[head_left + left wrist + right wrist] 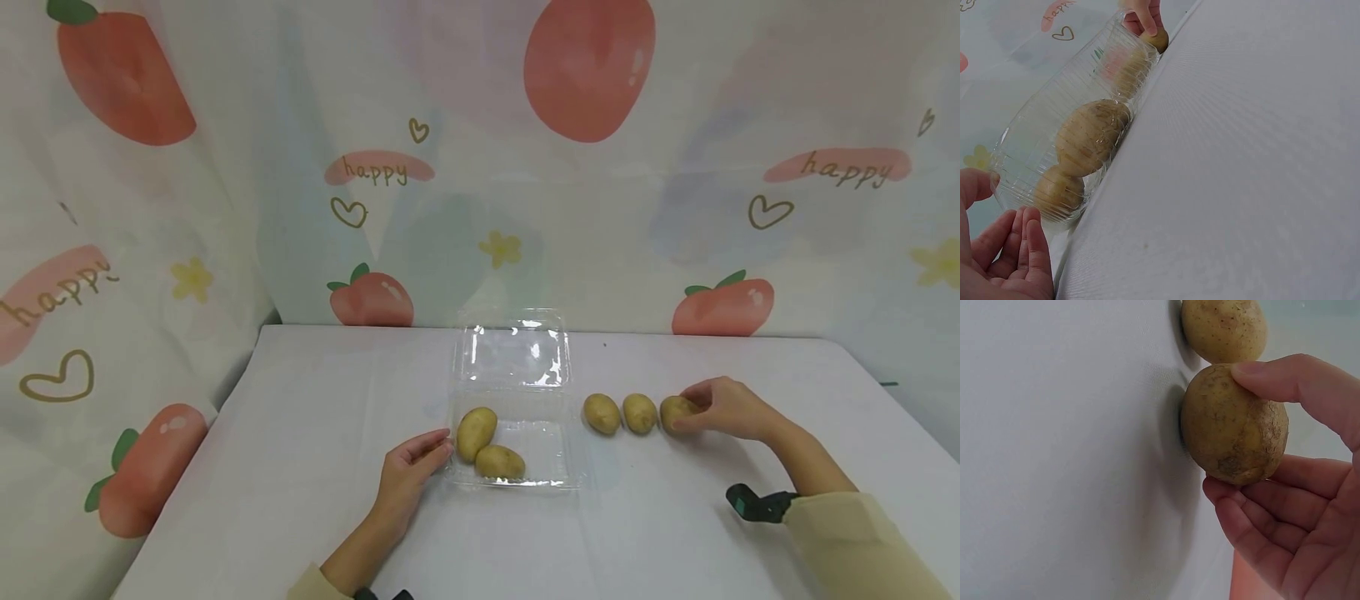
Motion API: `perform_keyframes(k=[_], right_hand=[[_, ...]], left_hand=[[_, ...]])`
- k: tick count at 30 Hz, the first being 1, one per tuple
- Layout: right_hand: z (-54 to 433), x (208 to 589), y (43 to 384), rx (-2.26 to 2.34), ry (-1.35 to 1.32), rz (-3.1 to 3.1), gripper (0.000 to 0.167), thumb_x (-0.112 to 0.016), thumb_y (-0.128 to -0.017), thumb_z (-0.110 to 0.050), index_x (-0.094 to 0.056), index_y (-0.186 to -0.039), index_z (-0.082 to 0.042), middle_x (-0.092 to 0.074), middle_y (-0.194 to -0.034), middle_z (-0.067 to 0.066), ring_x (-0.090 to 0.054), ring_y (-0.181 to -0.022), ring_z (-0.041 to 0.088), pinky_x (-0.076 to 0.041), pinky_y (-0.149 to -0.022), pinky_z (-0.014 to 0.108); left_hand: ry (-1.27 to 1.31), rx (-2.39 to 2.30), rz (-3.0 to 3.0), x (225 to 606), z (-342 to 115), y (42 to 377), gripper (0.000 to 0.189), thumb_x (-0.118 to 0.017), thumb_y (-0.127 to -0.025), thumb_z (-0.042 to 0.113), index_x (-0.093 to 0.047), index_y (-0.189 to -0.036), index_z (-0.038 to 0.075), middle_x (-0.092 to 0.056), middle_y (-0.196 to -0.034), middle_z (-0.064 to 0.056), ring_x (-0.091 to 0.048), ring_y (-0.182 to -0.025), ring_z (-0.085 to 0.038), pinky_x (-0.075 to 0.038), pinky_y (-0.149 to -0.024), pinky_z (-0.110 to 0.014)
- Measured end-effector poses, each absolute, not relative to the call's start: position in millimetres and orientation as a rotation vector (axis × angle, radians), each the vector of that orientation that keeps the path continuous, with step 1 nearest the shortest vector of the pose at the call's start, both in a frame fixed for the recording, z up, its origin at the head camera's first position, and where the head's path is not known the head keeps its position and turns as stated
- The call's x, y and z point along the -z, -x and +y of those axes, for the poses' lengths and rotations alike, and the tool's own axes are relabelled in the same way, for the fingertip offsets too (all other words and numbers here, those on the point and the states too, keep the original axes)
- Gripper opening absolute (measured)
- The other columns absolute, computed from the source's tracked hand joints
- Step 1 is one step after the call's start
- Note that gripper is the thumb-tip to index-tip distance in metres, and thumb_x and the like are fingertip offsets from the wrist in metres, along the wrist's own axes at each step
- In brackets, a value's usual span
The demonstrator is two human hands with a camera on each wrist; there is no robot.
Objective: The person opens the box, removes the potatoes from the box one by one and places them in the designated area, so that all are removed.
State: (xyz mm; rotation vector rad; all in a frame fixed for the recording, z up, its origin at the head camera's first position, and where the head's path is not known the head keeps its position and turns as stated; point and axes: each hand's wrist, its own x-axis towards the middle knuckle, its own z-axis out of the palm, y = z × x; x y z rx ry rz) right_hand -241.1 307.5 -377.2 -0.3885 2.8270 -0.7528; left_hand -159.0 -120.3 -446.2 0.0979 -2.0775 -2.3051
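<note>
My right hand (pixel 731 408) grips a potato (pixel 1229 425) between the thumb on one side and curled fingers on the other. That potato is the rightmost of three in a row, close over the white table. Two more potatoes, the middle one (pixel 640 413) and the left one (pixel 602 414), lie beside it. A clear plastic clamshell box (pixel 551 433) stands with its lid (pixel 513 350) raised back. Inside its left part are an upright-lying potato (pixel 476 433) and a sideways potato (pixel 500 462). My left hand (pixel 411 471) holds the box's left edge, thumb at the rim and fingers (pixel 1038 244) lower down.
The white-covered table (pixel 315 417) reaches back to a printed curtain (pixel 600 208) with fruit, hearts and lettering. Another curtain side (pixel 135 333) hangs at the left. A black wrist strap device (pixel 757 504) sits at my right sleeve.
</note>
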Motion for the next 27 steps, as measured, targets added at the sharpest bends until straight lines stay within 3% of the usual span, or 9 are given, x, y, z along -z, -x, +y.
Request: perform_keyframes(k=[27], right_hand=[[305.3,381.4,232.9,0.783,0.389,2.882,0.065,-0.076,-0.074,-0.035,-0.056,-0.110,0.014,-0.062,-0.099,0.019,-0.057,-0.091,0.033,-0.049,-0.076,0.047]], left_hand=[[-0.103,2.286,-2.103,445.8,-120.1,159.3,0.036,-0.068,-0.083,0.013,-0.061,-0.112,-0.007,-0.064,-0.100,-0.011,-0.059,-0.086,-0.010,-0.047,-0.076,-0.019]])
